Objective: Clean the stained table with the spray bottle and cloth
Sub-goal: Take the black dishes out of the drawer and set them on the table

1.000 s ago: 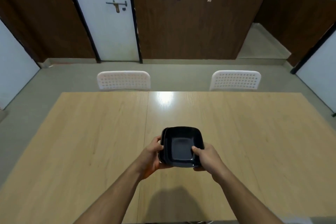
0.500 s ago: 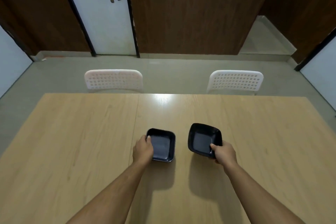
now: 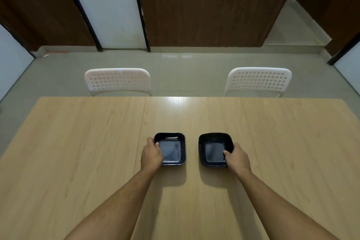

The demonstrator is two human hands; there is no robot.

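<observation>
**Setting out bowls before any cleaning**

The left hand (image 3: 152,155) is gripping the left bowl (image 3: 172,149) at 11 o'clock on the table (image 3: 78,142); the right hand (image 3: 238,158) is pinching the right bowl (image 3: 213,149) at 1 o'clock. Neither spray bottle nor cloth is showing; fetching them probably comes next.

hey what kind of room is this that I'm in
Probably a plain dining or meeting room: a long wooden table with two white perforated chairs at its far side, a tiled floor, and a white latched door set between wood panels.
</observation>
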